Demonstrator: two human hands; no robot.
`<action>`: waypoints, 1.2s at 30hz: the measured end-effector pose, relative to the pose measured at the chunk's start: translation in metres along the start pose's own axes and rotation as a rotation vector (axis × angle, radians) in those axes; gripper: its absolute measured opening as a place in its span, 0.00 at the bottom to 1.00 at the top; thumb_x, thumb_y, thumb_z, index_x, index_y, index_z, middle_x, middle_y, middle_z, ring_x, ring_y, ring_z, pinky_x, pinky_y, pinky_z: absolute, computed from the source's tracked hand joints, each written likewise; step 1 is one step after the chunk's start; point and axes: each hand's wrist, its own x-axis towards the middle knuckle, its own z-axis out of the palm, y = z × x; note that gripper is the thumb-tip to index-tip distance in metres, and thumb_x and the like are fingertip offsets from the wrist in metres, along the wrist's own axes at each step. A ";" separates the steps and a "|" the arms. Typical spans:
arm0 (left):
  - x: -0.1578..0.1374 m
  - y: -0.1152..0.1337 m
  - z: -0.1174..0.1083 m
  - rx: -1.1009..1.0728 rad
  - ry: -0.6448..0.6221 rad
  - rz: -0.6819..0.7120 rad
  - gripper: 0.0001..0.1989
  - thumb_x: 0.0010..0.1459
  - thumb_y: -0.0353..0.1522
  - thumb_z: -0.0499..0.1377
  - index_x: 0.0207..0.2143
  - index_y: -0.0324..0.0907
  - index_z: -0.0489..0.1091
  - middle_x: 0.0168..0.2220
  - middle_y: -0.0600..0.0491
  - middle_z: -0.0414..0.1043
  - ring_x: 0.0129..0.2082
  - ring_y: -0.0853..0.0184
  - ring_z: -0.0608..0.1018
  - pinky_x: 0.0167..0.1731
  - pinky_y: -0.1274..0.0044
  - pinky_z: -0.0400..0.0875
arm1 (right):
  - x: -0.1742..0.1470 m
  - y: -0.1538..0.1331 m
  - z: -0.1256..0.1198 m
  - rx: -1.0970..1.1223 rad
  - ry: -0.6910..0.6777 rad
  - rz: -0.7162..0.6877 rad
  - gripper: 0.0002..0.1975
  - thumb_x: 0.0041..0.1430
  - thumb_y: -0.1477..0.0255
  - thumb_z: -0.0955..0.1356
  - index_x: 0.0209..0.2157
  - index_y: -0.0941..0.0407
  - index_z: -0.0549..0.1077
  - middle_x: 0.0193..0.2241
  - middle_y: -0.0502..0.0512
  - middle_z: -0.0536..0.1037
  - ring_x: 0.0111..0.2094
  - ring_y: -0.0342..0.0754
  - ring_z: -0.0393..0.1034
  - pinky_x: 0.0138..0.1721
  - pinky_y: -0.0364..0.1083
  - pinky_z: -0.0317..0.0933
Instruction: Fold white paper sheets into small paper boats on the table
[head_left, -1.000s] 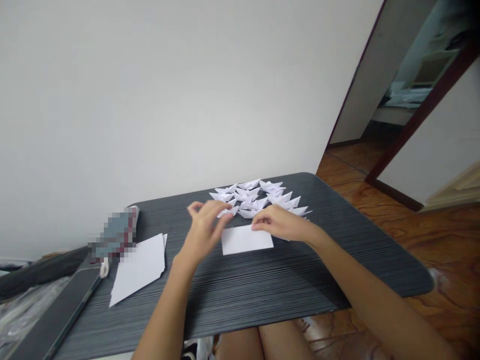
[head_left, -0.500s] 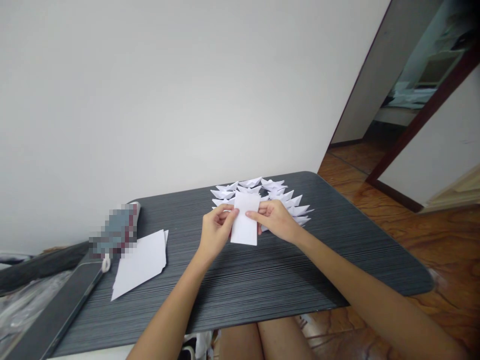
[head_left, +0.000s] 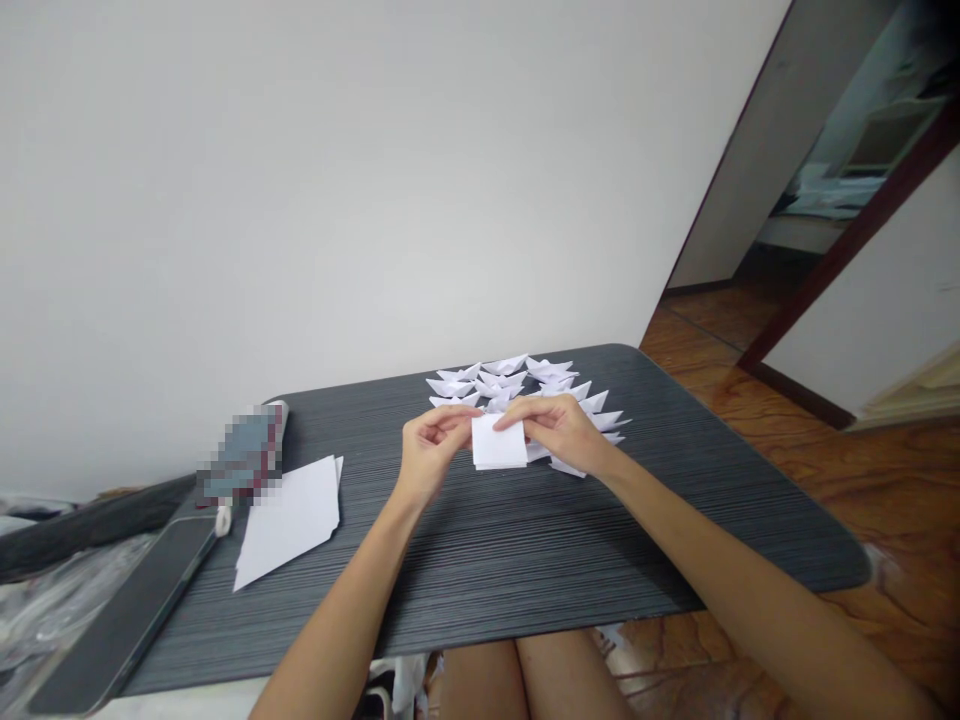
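Note:
A small white sheet of paper point(head_left: 498, 447), folded over to a near square, is held up above the table between my hands. My left hand point(head_left: 435, 448) pinches its left edge between thumb and fingers. My right hand point(head_left: 559, 430) grips the upper right part, its fingertips on the top fold. Right behind my hands, several folded white paper boats point(head_left: 504, 366) stand in rows on the dark table; my right hand hides some of them.
The dark ribbed table point(head_left: 465, 590) meets a white wall point(head_left: 375, 180). To the left lie a stack of white paper point(head_left: 292, 520), a blurred-out item point(head_left: 244, 455) and a long dark flat object point(head_left: 135, 620). A wooden floor point(head_left: 795, 400) shows on the right.
The tall paper strip has been folded over to about half its height. My right hand has moved up to its top edge; my left hand stays at the left edge.

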 end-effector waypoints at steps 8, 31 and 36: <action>0.000 0.001 0.003 -0.106 -0.021 -0.096 0.12 0.43 0.34 0.61 0.32 0.36 0.73 0.23 0.52 0.73 0.20 0.71 0.73 0.25 0.78 0.67 | 0.000 0.005 -0.005 -0.137 0.004 -0.095 0.13 0.48 0.83 0.61 0.28 0.56 0.75 0.29 0.52 0.73 0.32 0.41 0.66 0.31 0.41 0.60; -0.001 -0.001 0.007 0.347 0.080 -0.014 0.14 0.44 0.34 0.60 0.32 0.31 0.71 0.17 0.52 0.69 0.17 0.72 0.68 0.22 0.79 0.64 | -0.002 0.016 0.011 -0.220 0.277 0.084 0.13 0.49 0.69 0.66 0.38 0.58 0.72 0.32 0.55 0.77 0.33 0.47 0.71 0.35 0.44 0.64; -0.002 -0.004 0.009 0.224 0.134 -0.024 0.14 0.42 0.32 0.62 0.31 0.31 0.72 0.18 0.53 0.70 0.18 0.73 0.68 0.23 0.79 0.64 | -0.006 0.013 0.012 -0.401 0.300 -0.069 0.10 0.53 0.71 0.63 0.35 0.54 0.73 0.35 0.52 0.76 0.36 0.47 0.70 0.39 0.44 0.63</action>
